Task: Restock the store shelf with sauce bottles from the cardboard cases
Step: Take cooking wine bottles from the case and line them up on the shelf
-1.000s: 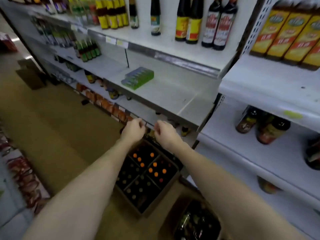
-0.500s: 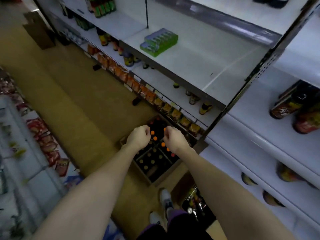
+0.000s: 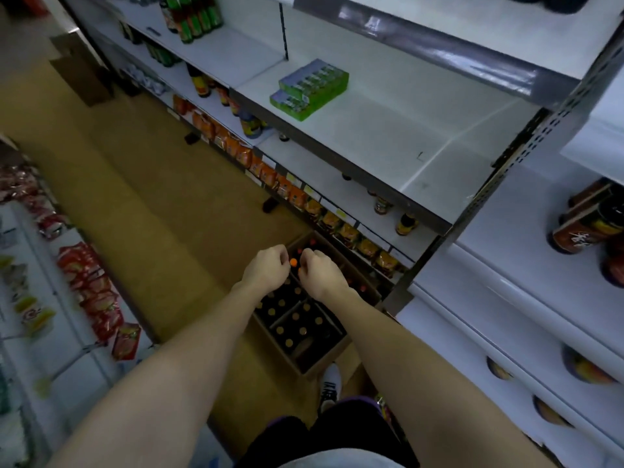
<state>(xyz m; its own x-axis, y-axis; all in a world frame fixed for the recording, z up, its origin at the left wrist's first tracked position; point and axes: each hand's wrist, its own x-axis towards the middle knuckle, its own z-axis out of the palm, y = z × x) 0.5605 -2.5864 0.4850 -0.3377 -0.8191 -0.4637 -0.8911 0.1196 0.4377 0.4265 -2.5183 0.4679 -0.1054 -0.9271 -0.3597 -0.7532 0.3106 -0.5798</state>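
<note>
Head camera, looking steeply down
I see one view, from above both arms, floor far below, shelf (image 3: 388, 136) right.

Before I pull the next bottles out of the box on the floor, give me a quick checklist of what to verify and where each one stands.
1. Box open, bottles reachable: ok, caps show from above.
2. Left hand over the box: ok, fingers curled above the caps.
3. Right hand over the box: ok, fingers curled beside the left.
4. Firm grip on a bottle: cannot tell, the fingertips are hidden.
5. Room on the shelf: ok, bare beside the green packs.
6. Footing: ok, one shoe stands just beside the box.
</note>
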